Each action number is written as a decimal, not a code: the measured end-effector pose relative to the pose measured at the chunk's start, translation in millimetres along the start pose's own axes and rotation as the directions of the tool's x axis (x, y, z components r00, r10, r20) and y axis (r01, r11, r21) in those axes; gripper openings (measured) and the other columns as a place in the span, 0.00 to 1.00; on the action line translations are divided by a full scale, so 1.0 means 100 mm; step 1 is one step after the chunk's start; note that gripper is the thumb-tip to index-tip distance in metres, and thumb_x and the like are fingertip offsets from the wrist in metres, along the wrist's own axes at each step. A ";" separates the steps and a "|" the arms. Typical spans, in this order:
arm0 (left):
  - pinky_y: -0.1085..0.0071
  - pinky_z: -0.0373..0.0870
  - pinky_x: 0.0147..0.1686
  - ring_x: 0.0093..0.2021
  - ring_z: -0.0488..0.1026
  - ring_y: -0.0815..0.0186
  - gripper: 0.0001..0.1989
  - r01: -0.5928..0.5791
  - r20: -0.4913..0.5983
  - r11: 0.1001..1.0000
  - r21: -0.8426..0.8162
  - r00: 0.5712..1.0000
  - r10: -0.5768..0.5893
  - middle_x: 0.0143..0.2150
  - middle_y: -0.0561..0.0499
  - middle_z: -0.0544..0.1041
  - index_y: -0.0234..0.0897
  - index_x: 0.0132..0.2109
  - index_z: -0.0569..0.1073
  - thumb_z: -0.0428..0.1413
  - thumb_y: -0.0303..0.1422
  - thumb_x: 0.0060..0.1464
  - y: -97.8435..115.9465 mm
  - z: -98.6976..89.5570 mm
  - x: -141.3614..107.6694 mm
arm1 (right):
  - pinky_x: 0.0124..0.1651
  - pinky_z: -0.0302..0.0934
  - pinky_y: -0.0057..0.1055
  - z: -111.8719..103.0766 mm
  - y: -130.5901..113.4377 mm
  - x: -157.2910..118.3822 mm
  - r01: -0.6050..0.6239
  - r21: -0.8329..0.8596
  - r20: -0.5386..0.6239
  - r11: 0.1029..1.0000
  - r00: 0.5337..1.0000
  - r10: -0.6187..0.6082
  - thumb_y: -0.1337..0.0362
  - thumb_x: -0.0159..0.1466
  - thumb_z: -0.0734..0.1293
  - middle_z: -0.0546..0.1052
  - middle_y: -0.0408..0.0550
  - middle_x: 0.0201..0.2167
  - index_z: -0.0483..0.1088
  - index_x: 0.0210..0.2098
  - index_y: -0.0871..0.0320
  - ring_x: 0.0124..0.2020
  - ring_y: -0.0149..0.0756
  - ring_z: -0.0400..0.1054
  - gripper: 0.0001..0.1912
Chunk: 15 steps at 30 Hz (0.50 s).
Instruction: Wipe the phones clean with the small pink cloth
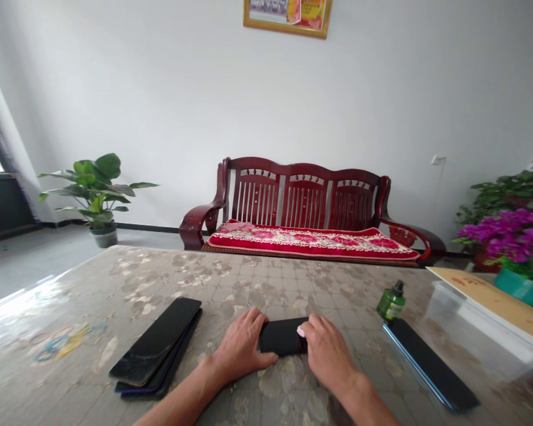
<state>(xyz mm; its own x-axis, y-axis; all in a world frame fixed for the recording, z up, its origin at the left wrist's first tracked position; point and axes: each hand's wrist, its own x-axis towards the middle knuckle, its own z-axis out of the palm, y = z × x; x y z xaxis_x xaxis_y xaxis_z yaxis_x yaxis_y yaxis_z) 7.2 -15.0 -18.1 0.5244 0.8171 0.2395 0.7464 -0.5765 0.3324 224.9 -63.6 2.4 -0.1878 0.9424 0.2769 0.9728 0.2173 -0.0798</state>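
A black smartphone (282, 337) lies flat on the table in front of me, its dark screen facing up. My left hand (243, 343) grips the phone's left end, thumb along the near edge and fingers at the far edge. Over its right end, my right hand (326, 349) is closed, with curled fingers pressed to the screen. A small white piece (301, 331), perhaps tissue or cotton, shows at the right fingertips; its kind is unclear. Left of my hands is a stack of dark phones (157, 343). Another phone (429, 361) with a blue edge lies to the right.
A small green bottle (391, 300) stands beyond the right-hand phone. Coloured rubber bands (68, 341) lie at the left. At the right edge are a clear plastic box (475, 331) with a tan sheet on it and a purple-flowered pot (522, 287). A wooden bench (306, 201) stands behind the table.
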 end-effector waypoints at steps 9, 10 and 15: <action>0.64 0.67 0.46 0.45 0.70 0.55 0.23 -0.027 -0.048 0.999 -0.019 0.999 0.026 0.44 0.48 0.70 0.40 0.46 0.68 0.64 0.40 0.42 -0.02 0.04 -0.01 | 0.44 0.53 0.31 0.01 -0.23 -0.06 0.230 0.150 0.022 0.962 0.972 -0.236 0.75 0.65 0.61 0.72 0.44 0.39 0.72 0.39 0.53 0.42 0.37 0.64 0.12; 0.64 0.67 0.46 0.45 0.70 0.55 0.23 -0.027 -0.045 1.000 -0.016 0.999 0.026 0.44 0.48 0.70 0.40 0.46 0.68 0.64 0.40 0.42 -0.02 0.04 -0.01 | 0.44 0.53 0.31 0.01 -0.21 -0.04 0.205 0.131 0.014 0.970 0.978 -0.209 0.75 0.65 0.61 0.72 0.44 0.39 0.73 0.38 0.53 0.42 0.37 0.64 0.13; 0.64 0.66 0.46 0.46 0.70 0.55 0.24 -0.011 -0.021 1.000 0.007 1.000 0.011 0.45 0.48 0.70 0.41 0.46 0.68 0.64 0.41 0.42 -0.01 0.02 0.01 | 0.45 0.55 0.32 0.04 -0.02 0.17 -0.007 -0.002 -0.011 1.000 1.000 0.007 0.76 0.66 0.59 0.74 0.48 0.38 0.75 0.36 0.56 0.43 0.39 0.65 0.15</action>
<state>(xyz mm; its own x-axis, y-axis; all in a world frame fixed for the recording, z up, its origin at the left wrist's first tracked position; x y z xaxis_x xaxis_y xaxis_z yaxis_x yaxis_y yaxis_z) 7.9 -14.1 -20.4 0.5240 0.8101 0.2628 0.7435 -0.5856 0.3229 218.8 -46.5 3.2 -0.1799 0.9410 0.2868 0.9744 0.2105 -0.0794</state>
